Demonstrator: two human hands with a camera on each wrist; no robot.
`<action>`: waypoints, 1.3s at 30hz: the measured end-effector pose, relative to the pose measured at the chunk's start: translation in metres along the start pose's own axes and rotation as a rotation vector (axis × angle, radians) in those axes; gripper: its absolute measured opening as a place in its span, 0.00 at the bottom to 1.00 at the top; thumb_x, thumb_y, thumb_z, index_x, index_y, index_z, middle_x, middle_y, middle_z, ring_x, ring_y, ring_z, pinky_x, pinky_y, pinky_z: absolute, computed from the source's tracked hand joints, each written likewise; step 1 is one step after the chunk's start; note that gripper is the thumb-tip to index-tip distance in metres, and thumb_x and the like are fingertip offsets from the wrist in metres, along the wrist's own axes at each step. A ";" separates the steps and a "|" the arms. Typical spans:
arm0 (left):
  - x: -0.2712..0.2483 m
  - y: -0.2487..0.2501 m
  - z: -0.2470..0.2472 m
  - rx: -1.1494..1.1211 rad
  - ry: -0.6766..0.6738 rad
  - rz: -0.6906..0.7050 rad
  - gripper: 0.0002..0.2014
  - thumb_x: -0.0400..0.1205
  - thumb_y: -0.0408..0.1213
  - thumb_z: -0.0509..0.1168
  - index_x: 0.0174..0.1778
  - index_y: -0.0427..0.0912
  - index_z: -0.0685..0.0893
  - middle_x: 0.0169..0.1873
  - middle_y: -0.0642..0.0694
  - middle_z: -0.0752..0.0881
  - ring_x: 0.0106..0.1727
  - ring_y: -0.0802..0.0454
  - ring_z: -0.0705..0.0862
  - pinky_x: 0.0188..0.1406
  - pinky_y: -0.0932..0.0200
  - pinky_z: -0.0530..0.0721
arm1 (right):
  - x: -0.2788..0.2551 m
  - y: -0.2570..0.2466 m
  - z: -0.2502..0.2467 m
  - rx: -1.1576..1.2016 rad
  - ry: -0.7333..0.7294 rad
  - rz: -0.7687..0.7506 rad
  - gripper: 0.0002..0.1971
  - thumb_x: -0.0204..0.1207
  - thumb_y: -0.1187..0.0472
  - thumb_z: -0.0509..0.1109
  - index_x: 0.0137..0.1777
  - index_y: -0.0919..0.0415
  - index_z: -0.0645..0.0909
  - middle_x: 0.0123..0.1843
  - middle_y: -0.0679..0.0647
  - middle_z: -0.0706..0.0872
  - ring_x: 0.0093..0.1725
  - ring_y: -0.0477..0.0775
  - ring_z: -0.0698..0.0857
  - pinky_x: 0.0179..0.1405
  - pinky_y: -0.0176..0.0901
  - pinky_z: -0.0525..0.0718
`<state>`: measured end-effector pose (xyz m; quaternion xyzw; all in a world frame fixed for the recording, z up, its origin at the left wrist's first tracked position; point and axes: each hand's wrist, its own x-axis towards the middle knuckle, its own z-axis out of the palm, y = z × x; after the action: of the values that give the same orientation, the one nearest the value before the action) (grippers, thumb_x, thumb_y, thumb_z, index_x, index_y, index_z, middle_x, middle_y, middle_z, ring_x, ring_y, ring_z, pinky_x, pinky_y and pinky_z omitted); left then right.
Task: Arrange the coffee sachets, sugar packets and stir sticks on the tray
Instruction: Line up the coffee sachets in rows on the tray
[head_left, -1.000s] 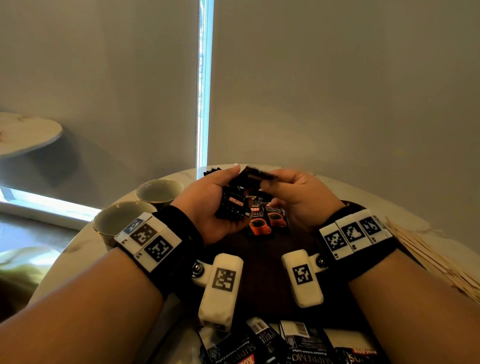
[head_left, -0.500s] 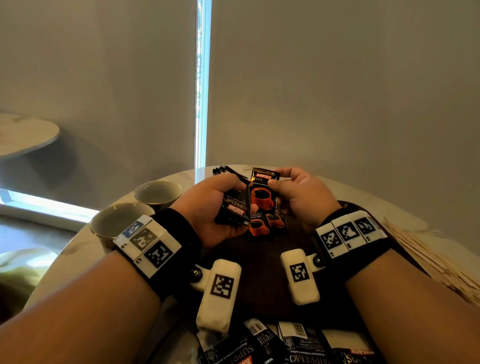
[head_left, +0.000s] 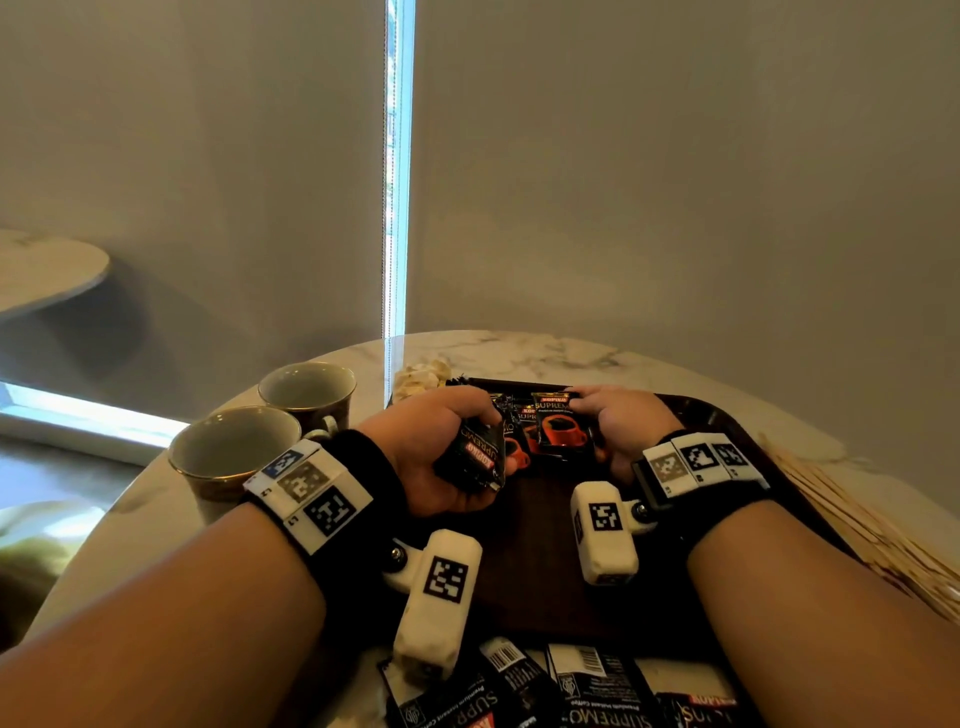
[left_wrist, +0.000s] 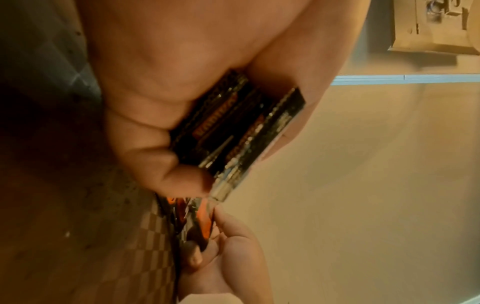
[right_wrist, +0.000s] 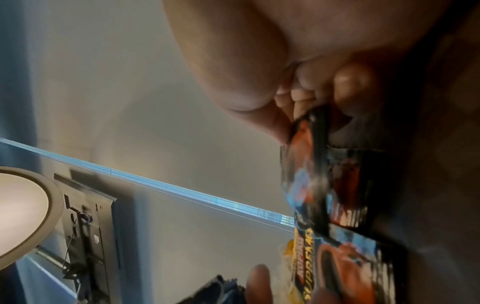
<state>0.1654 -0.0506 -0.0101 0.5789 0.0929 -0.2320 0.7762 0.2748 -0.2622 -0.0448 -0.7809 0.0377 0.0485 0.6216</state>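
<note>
Head view: left hand (head_left: 441, 457) grips a sachet stack (head_left: 472, 457); right hand (head_left: 618, 423) pinches one sachet (head_left: 561, 428) onto the tray (head_left: 535, 545), frame centre.

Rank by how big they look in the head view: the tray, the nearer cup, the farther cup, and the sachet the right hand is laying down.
1. tray
2. nearer cup
3. farther cup, smaller perhaps only through distance
4. sachet held by the right hand

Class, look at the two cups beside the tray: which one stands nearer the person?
The nearer cup, by the left wrist; the far cup stands behind it, closer to the wall.
</note>
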 end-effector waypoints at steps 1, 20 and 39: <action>0.000 0.001 -0.001 0.002 0.006 0.003 0.10 0.82 0.35 0.62 0.57 0.37 0.78 0.42 0.34 0.90 0.38 0.45 0.87 0.34 0.55 0.82 | -0.001 -0.002 0.001 -0.048 -0.005 0.009 0.08 0.80 0.63 0.71 0.57 0.56 0.86 0.44 0.58 0.88 0.31 0.54 0.82 0.20 0.41 0.76; 0.003 0.002 -0.007 0.002 0.127 0.072 0.12 0.80 0.34 0.65 0.58 0.40 0.74 0.40 0.38 0.85 0.44 0.43 0.88 0.33 0.54 0.80 | -0.012 -0.006 0.004 -0.142 -0.020 0.046 0.10 0.79 0.74 0.71 0.55 0.61 0.83 0.39 0.59 0.85 0.30 0.51 0.80 0.23 0.43 0.75; -0.001 0.005 -0.005 0.071 0.150 0.078 0.16 0.82 0.33 0.62 0.67 0.40 0.76 0.59 0.35 0.90 0.61 0.40 0.90 0.37 0.51 0.85 | -0.036 -0.023 0.018 0.070 -0.129 0.099 0.14 0.87 0.54 0.63 0.50 0.66 0.82 0.36 0.62 0.90 0.33 0.59 0.91 0.23 0.41 0.86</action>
<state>0.1675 -0.0443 -0.0073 0.6250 0.1196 -0.1606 0.7545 0.2411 -0.2398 -0.0226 -0.7510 0.0379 0.1282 0.6466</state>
